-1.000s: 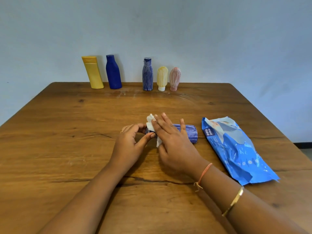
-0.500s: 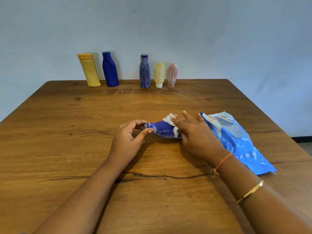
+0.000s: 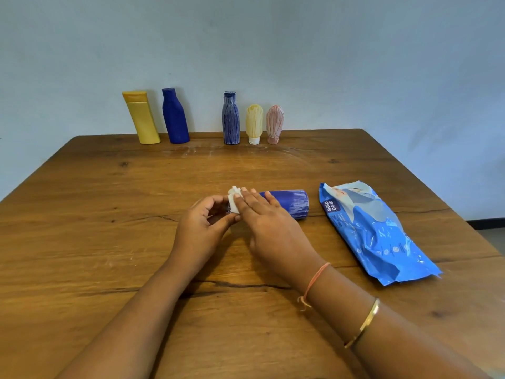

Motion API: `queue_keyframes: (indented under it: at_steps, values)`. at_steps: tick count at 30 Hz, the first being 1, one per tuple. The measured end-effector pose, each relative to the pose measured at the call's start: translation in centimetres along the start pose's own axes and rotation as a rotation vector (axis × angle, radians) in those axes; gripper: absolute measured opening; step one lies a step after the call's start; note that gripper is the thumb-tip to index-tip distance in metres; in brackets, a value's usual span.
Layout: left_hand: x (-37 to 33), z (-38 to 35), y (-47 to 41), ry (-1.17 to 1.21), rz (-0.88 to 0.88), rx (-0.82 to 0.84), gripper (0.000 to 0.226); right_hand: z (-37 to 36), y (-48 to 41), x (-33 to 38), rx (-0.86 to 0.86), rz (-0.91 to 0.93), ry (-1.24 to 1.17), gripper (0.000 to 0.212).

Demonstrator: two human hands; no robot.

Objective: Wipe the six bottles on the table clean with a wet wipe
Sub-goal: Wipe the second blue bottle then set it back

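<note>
Six bottles are on the one wooden table (image 3: 82, 214): five stand in a row along the far edge, from left to right a yellow bottle (image 3: 140, 119), a plain blue bottle (image 3: 175, 119), a streaked blue bottle (image 3: 231, 119), a small pale yellow bottle (image 3: 254, 123) and a small pink bottle (image 3: 274, 123). The sixth, the lying blue bottle (image 3: 292, 205), is on its side near the middle. There is one white wipe (image 3: 233, 199), one blue pack of wipes (image 3: 374, 231) at the right, and two hands, the left hand (image 3: 199, 231) and the right hand (image 3: 269, 222), whose wrist bears one orange thread (image 3: 314, 280) and one gold bangle (image 3: 364, 322).
</note>
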State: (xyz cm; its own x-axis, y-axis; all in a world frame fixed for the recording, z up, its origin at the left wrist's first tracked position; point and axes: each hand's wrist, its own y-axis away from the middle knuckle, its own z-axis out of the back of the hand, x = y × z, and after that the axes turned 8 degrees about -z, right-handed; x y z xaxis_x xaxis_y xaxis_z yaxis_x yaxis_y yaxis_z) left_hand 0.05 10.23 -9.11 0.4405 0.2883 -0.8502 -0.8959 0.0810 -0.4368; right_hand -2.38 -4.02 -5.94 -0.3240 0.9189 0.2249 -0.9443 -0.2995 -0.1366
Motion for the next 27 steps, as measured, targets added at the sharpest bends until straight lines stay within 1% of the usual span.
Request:
queue_keyframes:
  at_steps: [2,7,10,12,16,17,19,21,25,27]
  values:
    - [0.1,0.1,0.0,-0.027,-0.008,0.013,0.034,0.1,0.1,-1.4,-0.009,-0.059,0.009,0.063]
    - [0.3,0.0,-0.1,-0.102,0.0,0.022,0.028,0.9,0.4,-5.2,-0.04,-0.362,-0.12,0.059]
    - [0.3,0.1,-0.1,-0.126,-0.009,0.04,0.028,1.2,0.1,-5.5,-0.041,-0.44,-0.102,0.059]
    - [0.3,0.1,0.0,-0.136,-0.01,0.056,0.028,1.2,-0.2,-4.3,-0.036,-0.388,-0.084,0.059]
    - [0.7,0.2,0.0,-0.105,-0.044,0.051,0.033,0.5,-0.3,-0.4,0.011,-0.064,-0.022,0.063]
    - [0.7,0.2,0.0,-0.109,-0.059,0.05,0.034,0.4,-0.2,0.1,0.024,-0.012,0.002,0.062]
    - [0.5,0.2,0.0,-0.117,-0.078,0.055,0.034,0.5,-0.3,0.1,0.024,0.006,0.04,0.062]
    - [0.2,0.2,0.0,-0.124,-0.081,0.07,0.035,0.7,-0.3,-1.2,0.01,-0.056,0.047,0.063]
    - [-0.1,0.3,0.0,-0.21,-0.078,0.083,0.034,1.9,0.2,-4.7,-0.021,-0.332,-0.073,0.058]
    - [-0.1,0.2,0.0,-0.215,-0.082,0.078,0.033,2.4,0.3,-5.5,-0.034,-0.423,-0.108,0.053]
